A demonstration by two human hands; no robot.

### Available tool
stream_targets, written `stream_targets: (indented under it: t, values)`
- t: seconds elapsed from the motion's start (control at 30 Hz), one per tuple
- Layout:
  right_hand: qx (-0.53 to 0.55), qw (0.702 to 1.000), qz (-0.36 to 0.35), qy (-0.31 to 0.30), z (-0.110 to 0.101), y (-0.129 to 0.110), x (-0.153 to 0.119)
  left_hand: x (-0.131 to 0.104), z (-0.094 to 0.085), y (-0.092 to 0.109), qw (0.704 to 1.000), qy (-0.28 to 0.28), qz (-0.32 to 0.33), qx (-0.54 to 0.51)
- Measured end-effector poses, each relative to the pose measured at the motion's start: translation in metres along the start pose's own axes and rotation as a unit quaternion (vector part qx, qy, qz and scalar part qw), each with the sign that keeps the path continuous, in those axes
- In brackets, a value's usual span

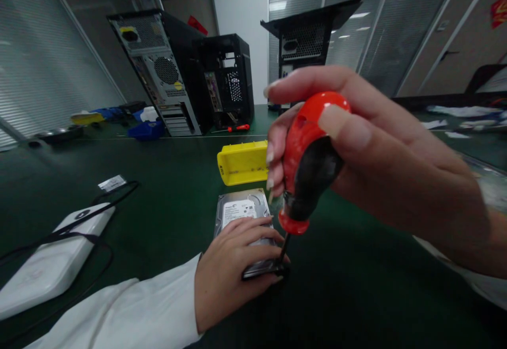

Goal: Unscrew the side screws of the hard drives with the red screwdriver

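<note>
A silver hard drive [240, 207] with a white label lies on the dark green table. My left hand [233, 264] is closed over its near half, fingers across the top and thumb along the near edge. In my right hand [380, 143] is a stubby screwdriver [303, 180] with a red and black handle, gripped between thumb and fingers. Its thin shaft points down to the near right corner of the drive, beside my left fingertips. Whether the tip sits in a screw I cannot tell, as fingers and shadow hide it.
Behind the drive stands a yellow bin [242, 164]. Computer cases [166, 74] line the back, with a red-handled screwdriver [238, 128] before them. At left lie a white device [59, 259] with a black cable and a blue bin [146, 130].
</note>
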State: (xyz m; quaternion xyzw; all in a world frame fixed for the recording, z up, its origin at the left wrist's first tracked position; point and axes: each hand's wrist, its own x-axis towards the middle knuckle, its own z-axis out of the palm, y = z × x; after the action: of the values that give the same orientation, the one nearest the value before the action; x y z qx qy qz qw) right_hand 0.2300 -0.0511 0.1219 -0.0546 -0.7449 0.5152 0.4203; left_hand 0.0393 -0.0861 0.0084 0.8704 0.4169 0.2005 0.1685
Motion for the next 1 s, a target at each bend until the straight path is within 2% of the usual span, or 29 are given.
stream_targets:
  t: [0.47,0.67,1.0]
  values:
    - [0.010,0.999,-0.009,0.030,0.003,0.006,0.000,0.000,0.000,0.000,1.000,0.005,0.006,0.000]
    - [0.073,0.993,0.083,0.036,0.003,0.005,0.000,-0.001,0.000,0.001,1.000,0.003,0.000,-0.004]
    - [0.178,0.977,0.117,-0.018,0.003,0.039,0.000,0.000,0.001,0.001,1.000,0.022,0.014,-0.001]
